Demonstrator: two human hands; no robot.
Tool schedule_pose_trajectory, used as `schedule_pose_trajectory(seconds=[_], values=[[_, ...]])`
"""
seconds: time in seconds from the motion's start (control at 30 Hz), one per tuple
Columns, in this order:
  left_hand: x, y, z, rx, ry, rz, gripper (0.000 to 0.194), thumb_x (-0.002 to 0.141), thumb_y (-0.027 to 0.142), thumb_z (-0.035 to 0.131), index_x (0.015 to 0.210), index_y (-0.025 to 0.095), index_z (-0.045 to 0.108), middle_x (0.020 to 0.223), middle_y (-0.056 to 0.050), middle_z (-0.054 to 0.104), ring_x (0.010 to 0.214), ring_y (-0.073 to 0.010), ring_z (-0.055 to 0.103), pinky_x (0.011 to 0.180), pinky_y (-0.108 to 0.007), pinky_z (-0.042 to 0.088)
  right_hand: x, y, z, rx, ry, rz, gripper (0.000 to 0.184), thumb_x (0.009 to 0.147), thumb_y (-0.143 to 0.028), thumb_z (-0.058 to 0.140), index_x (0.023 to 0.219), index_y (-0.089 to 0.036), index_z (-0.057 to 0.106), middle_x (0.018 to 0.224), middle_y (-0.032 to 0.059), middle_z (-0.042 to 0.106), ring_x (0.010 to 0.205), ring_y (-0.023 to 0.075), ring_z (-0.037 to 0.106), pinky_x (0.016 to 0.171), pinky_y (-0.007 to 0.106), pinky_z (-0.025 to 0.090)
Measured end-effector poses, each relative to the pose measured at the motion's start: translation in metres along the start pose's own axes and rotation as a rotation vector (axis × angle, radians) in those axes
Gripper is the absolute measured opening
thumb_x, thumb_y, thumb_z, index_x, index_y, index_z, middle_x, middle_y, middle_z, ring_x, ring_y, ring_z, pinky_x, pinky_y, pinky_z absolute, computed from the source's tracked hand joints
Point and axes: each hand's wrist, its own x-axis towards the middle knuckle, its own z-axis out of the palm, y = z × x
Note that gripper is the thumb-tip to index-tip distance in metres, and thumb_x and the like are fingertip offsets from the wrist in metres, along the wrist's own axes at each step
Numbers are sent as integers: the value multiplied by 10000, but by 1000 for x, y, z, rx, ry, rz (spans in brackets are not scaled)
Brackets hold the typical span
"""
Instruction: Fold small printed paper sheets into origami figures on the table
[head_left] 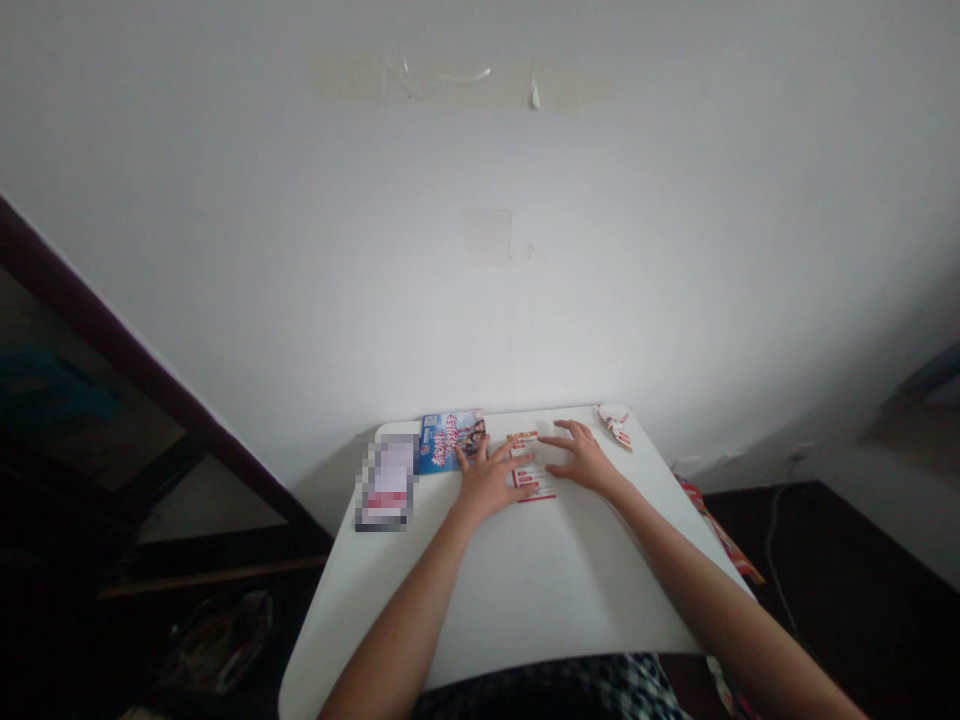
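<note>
Near the far edge of the tabletop (540,585), roughly midway between its far corners, the slip (529,474) lies flat beneath the fingers of the left hand (484,487), with the right hand (586,465) at its right edge. Both hands are spread wide, closed round nothing; whether the fingertips press or hover is hard to tell at this size. Light, even pressure near the slip's edges should avoid creases, without the left fingers dragging the leaflet (436,455).
</note>
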Motion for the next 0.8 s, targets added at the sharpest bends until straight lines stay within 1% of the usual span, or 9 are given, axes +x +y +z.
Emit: schedule_pose_trajectory(seconds=[0.07, 0.3, 0.47, 0.63, 0.8], values=[[0, 0, 0, 7, 0, 5, 591, 836, 737, 605, 1406, 600, 530, 1667, 99, 375, 1555, -473, 184, 1088, -895, -62, -5, -1, -2, 10, -20, -5, 586, 772, -342, 835, 1332, -421, 680, 1520, 73, 472, 1420, 347, 415, 1178, 572, 374], [0, 1, -1, 20, -3, -4, 582, 840, 757, 575, 1404, 626, 511, 1667, 127, 363, 1560, -462, 182, 1085, -899, -69, -22, -6, -7, 13, -83, 17, 634, 756, -369, 845, 1362, -407, 662, 1581, 82, 418, 1475, 369, 347, 1196, 574, 343], [0, 1, -2, 23, -17, -9, 591, 846, 763, 558, 1416, 615, 508, 1675, 128, 346, 1567, -459, 160, 1105, -878, -78, -33, -8, -8, 14, -113, 20, 614, 757, -388, 845, 1347, -411, 675, 1606, 73, 399, 1489, 382, 319, 1211, 582, 311], [0, 2, -5, 50, -36, -16, 609, 849, 763, 549, 1437, 625, 471, 1687, 142, 312, 1570, -460, 150, 1124, -871, -38, -38, -10, -10, 23, -145, 35, 601, 775, -405, 834, 1353, -413, 670, 1623, 70, 370, 1503, 381, 294, 1225, 581, 289], [-1, 4, -6, 59, -35, -20, 601, 856, 762, 543, 1437, 624, 472, 1685, 134, 323, 1570, -451, 155, 1123, -871, -47, -38, -8, -11, 34, -162, 44, 594, 794, -444, 820, 1366, -415, 659, 1629, 68, 369, 1514, 390, 279, 1231, 600, 273]])
